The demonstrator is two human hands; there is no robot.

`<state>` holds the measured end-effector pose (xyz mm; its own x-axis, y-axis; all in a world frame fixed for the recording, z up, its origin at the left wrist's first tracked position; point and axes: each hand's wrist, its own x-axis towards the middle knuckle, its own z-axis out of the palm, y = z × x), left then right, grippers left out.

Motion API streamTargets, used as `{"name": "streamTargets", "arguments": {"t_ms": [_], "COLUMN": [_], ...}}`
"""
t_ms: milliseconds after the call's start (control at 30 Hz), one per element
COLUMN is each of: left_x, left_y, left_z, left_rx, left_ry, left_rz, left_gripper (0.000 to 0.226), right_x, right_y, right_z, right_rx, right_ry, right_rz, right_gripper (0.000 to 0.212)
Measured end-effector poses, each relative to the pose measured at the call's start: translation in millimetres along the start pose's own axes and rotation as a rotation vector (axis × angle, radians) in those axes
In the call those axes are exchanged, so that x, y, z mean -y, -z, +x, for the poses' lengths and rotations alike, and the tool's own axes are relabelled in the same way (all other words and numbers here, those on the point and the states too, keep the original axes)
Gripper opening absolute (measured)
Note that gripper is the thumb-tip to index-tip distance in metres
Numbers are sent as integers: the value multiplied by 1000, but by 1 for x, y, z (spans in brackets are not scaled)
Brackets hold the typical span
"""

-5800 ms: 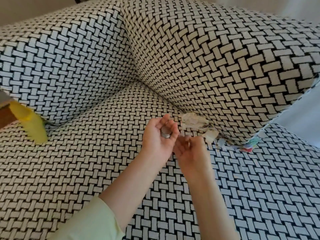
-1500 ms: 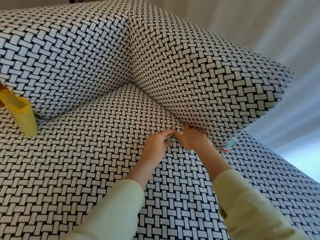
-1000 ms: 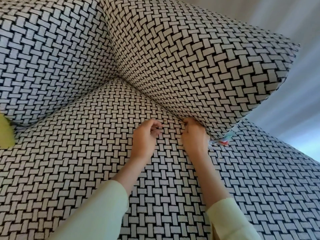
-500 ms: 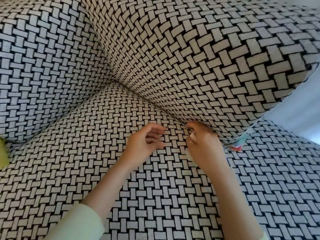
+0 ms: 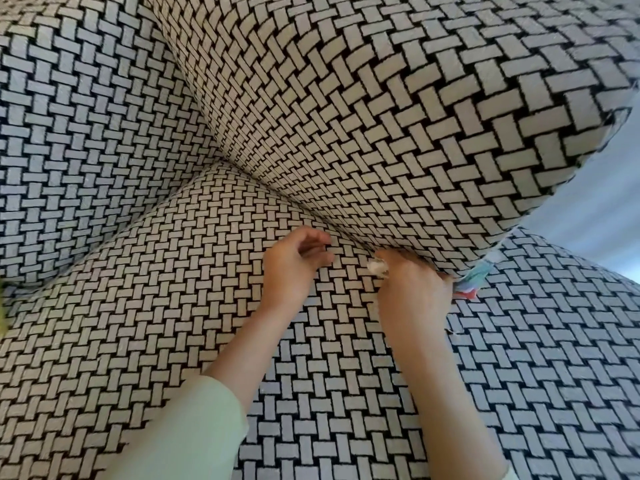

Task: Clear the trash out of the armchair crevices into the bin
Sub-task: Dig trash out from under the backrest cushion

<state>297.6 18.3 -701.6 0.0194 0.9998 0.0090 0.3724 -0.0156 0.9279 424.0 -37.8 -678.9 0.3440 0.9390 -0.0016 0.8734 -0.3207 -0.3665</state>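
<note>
Head camera first and only: your right hand [image 5: 412, 292] is pressed up against the crevice where the armrest [image 5: 398, 133] meets the seat cushion [image 5: 173, 306], fingers pinched together on a small white scrap of paper [image 5: 377, 267] that pokes out at the thumb side. Your left hand [image 5: 294, 261] hovers just beside it over the seat, fingers curled loosely inward; you can't tell from here whether anything sits in that palm. More trash shows further along the same gap: a colourful wrapper [image 5: 474, 282], blue and red, wedged under the front end of the armrest, just past your right knuckles. Bin's nowhere in view. Looks like you're mid-extraction, with the crevice only partly cleared. Next, you'd want to draw that white scrap fully free, then pluck the wrapper out before turning to find the bin.
</note>
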Motion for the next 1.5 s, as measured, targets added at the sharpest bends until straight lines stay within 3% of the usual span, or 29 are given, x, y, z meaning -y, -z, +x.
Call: {"name": "streamTargets", "arguments": {"t_ms": [167, 267, 433, 533, 600, 667, 733, 833, 933, 1000, 1133, 1200, 1267, 1333, 1433, 1500], "left_x": [1, -8, -32, -47, -56, -62, -62, -58, -56, -52, -42, -38, -39, -37, -35, -35], "left_y": [-5, -6, -3, -7, -13, -20, -26, -33, -29, -24, -12, -17, -27, -36, -45, -56], "left_z": [-2, 0, -7, -17, -25, -32, -39, -48, -50, -46, -36, -29, -24, -17, -14, -22], "left_rx": [52, 41, -60, -19, 35, 85, 130, 171, 91, 124, 306, 269, 287, 357, 487, 483], "left_ry": [-138, -63, 400, 466, 421, 359, 226, -91, -290, -191, 229, 278, 255, 85, -145, -222], "left_rz": [177, 109, -625, -906, -907, -781, -547, -188, 6, 29, -524, -542, -328, 118, 782, 924], "left_gripper": [21, 32, 38, 36, 34, 34, 39, 54, 49, 49, 34, 25, 27, 19, 41, 56], "right_x": [-3, -1, 10, 14, 16, 18, 20, 24, 23, 18, 15, 22, 23, 16, -3, -12], "right_y": [-6, -7, 2, 2, 4, 6, 4, -4, 1, 8, 14, 14, 17, 24, 33, 36], "right_z": [4, 4, 1, 1, 1, 1, -1, -5, -4, -2, 0, -5, -5, -2, -1, -1], "right_rx": [-245, -282, -26, 109, 255, 370, 371, 247, 181, 210, 294, 300, 212, 34, -48, -7], "right_ry": [36, 21, -150, -317, -510, -594, -612, -643, -664, -701, -656, -641, -607, -438, -120, -32], "right_rz": [253, 454, 935, 1335, 1656, 1905, 1975, 1949, 1869, 1843, 1721, 1640, 1609, 1443, 609, 252], "right_gripper": [39, 44, 39, 22, 18, 26, 24, 27, 26, 19, 20, 16, 17, 36, 45, 39]}}
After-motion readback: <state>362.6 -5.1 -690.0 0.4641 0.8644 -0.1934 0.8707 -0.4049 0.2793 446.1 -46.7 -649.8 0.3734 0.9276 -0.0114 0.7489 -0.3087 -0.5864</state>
